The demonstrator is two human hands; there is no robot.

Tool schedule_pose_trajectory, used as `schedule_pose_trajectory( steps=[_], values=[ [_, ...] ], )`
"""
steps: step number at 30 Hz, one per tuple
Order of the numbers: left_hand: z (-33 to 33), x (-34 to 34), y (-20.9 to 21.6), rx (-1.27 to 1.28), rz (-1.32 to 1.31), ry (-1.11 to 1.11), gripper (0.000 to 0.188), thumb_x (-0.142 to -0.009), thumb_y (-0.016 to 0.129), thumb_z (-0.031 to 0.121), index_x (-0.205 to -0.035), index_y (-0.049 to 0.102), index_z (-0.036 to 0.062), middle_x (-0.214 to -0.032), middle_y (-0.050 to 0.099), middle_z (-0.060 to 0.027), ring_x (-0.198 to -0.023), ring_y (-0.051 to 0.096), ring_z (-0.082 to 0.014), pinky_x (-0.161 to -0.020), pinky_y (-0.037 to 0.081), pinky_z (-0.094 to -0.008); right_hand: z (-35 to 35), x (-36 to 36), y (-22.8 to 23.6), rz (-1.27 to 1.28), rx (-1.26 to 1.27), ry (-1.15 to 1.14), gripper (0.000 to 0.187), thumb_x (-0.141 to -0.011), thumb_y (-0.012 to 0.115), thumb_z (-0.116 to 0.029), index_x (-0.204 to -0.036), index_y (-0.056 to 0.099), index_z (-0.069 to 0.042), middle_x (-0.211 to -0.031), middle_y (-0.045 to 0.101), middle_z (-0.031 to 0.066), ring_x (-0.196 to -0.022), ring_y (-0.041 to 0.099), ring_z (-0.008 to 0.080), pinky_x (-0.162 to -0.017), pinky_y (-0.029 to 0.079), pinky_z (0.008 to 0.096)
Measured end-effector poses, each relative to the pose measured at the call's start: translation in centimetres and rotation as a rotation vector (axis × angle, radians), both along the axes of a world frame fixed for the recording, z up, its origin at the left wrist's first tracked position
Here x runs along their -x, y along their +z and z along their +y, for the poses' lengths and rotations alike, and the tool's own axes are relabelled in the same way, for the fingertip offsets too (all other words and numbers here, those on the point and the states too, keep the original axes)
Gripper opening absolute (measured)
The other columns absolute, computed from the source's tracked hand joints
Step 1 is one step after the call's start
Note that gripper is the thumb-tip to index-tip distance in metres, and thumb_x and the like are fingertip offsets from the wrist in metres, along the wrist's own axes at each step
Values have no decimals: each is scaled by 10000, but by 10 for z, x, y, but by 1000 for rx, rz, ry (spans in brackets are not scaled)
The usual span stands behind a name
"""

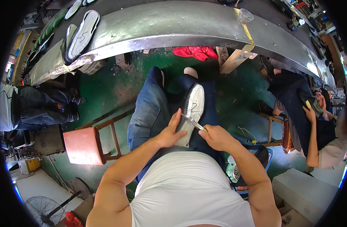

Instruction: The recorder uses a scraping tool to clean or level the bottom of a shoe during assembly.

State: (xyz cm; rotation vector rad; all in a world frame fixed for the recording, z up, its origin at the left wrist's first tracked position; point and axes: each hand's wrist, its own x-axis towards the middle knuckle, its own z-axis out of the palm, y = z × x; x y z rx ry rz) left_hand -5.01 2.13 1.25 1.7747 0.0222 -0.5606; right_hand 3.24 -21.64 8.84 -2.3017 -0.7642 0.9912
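Observation:
Across my lap lies a shoe upper (195,100), its pale bottom face up, with a dark edge and a dark pen mark. My left hand (171,130) grips its left side near the heel end, the thumb lying on the pale material and the fingers along the edge. In my right hand (217,137) is a silver pincer-like metal tool (194,122), slanting up and left. Its tip meets the left edge of the shoe upper beside my left fingers; the jaws are too small to make out.
A metal-covered bench (150,22) curves across the front, with pale-bottomed shoes (84,36) at its left and a clear cup (245,16) at its right. A red-topped stool (84,146) stands at my left. People sit on both sides; the right-hand person (313,109) handles a shoe.

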Motion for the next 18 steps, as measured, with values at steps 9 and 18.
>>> schedule_pose_trajectory(
  steps=[9, 18],
  values=[
    [8, -20, 84, 1082, 105, 529, 708, -1009, 561, 207, -1604, 183, 134, -1569, 372, -114, -1378, 453, -273, -1133, 379, -427, -51, 34, -57, 445, -375, -683, 428, -1055, 464, -385, -1010, 613, 13, -844, 675, 111, -682, 662, 204, -661, 530, 342],
    [23, -131, 139, 1215, 120, 467, 738, -978, 370, 683, -1416, 507, 105, -1327, 599, -182, -1166, 611, -373, -962, 503, -536, -30, 36, 5, -418, -17, 51, 479, -862, 699, -434, -1089, 684, -12, -1121, 663, 167, -1075, 638, 340, -875, 543, 438]
  ],
)
